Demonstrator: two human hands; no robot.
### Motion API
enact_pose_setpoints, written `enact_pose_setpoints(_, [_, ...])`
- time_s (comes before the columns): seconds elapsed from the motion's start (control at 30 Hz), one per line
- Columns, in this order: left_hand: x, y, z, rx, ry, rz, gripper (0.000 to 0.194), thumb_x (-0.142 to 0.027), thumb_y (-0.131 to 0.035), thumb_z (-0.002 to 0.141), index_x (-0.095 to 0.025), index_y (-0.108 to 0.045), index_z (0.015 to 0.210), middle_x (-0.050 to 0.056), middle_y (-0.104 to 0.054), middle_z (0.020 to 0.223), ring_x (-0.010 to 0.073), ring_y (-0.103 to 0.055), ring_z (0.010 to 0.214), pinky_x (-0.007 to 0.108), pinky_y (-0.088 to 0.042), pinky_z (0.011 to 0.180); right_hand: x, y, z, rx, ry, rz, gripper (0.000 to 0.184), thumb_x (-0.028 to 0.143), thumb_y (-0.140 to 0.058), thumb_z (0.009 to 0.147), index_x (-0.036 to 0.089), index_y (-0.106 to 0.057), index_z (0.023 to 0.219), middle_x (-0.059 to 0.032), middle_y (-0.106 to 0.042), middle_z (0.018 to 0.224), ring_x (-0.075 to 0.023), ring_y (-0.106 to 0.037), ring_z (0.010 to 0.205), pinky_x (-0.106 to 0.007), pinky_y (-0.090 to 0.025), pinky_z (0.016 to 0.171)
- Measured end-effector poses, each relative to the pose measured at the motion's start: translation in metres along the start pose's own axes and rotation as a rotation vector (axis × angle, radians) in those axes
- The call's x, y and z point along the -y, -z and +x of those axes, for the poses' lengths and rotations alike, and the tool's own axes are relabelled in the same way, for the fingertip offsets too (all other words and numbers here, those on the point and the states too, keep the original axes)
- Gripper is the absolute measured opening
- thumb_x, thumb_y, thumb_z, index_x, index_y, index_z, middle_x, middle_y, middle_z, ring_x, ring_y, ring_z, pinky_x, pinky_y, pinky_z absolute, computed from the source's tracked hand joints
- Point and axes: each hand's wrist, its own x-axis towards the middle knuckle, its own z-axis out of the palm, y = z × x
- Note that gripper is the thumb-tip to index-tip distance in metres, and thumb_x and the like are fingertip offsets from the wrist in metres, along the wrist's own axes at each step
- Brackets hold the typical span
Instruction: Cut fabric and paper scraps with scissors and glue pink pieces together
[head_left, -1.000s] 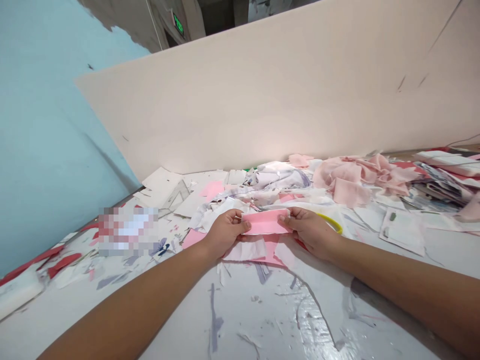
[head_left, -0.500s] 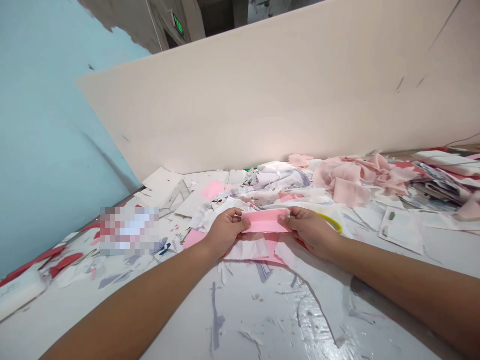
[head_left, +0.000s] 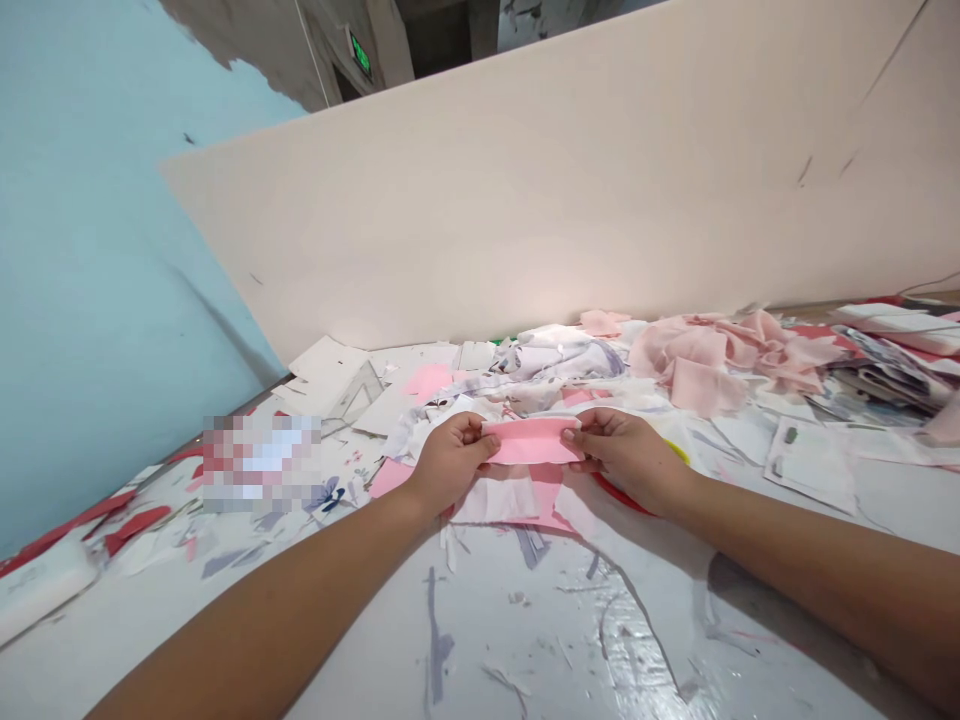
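Between both hands a small folded strip of pink fabric (head_left: pixel 531 441), with a white edge along its top, is held stretched level above the table. My left hand (head_left: pixel 450 460) pinches its left end between thumb and fingers. The right end is pinched by my right hand (head_left: pixel 626 455). Beneath the strip lie a white fabric piece (head_left: pixel 501 500) and a larger pink piece (head_left: pixel 549 488). A red curved handle (head_left: pixel 621 494) and a yellow curved piece (head_left: pixel 679 451) show partly from behind my right hand.
Fabric scraps cover the white table (head_left: pixel 360 640). A peach fabric heap (head_left: pixel 720 350) lies at the back right, near stacked cloth (head_left: pixel 889 380). A clear set square (head_left: pixel 358 395) rests at the back left. Behind rises a pale board (head_left: pixel 525 220), beside a blue wall (head_left: pixel 90 280).
My right hand has shifted slightly to the right, showing more of the red handle and covering more of the yellow piece. Both hands still hold the pink strip.
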Motion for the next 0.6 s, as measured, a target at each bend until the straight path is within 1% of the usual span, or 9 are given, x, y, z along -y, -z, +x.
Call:
enact_pose_setpoints(0.2, [-0.0008,-0.0003,-0.001,0.034,0.038,-0.066,0.029,-0.031,-0.071,0.06,-0.017,-0.047,0.067,-0.007,-0.04,0.055,0.0046,-0.047,0.049,0.018,-0.046,0.049,-0.0016,0.0006,-0.0008,0.013,-0.018,-0.014,0.024,0.027,-0.074,0.056,0.019,-0.051,0.058,0.0064,-0.049,0.055,-0.008,-0.05,0.052,-0.024,-0.052,0.059])
enact_pose_setpoints(0.33, [-0.0021,-0.001,-0.0021,0.043,0.042,-0.047,0.028,-0.032,-0.07,0.062,-0.017,-0.047,0.066,-0.007,-0.041,0.054,0.004,-0.044,0.047,0.017,-0.042,0.046,-0.0016,0.0005,-0.0014,0.017,-0.027,-0.023,0.024,0.029,-0.073,0.058,0.019,-0.051,0.06,0.0057,-0.05,0.055,-0.0093,-0.053,0.052,-0.023,-0.05,0.055])
enact_pose_setpoints(0.47, [-0.0032,-0.0011,-0.0018,0.036,0.041,-0.035,0.029,-0.034,-0.07,0.061,-0.016,-0.047,0.066,-0.007,-0.042,0.053,0.0042,-0.041,0.048,0.018,-0.043,0.046,-0.0002,-0.0007,-0.0035,-0.007,0.009,-0.023,0.025,0.031,-0.074,0.056,0.02,-0.052,0.06,0.0067,-0.049,0.056,-0.0086,-0.053,0.053,-0.022,-0.05,0.055])
enact_pose_setpoints(0.6, [-0.0066,-0.0023,-0.0023,0.054,0.058,-0.053,0.029,-0.032,-0.071,0.06,-0.017,-0.047,0.066,-0.007,-0.042,0.054,0.0046,-0.042,0.05,0.021,-0.046,0.051,-0.0016,-0.0006,-0.004,-0.026,0.051,-0.029,0.025,0.033,-0.074,0.056,0.019,-0.054,0.062,0.007,-0.048,0.056,-0.0072,-0.049,0.052,-0.021,-0.05,0.056])
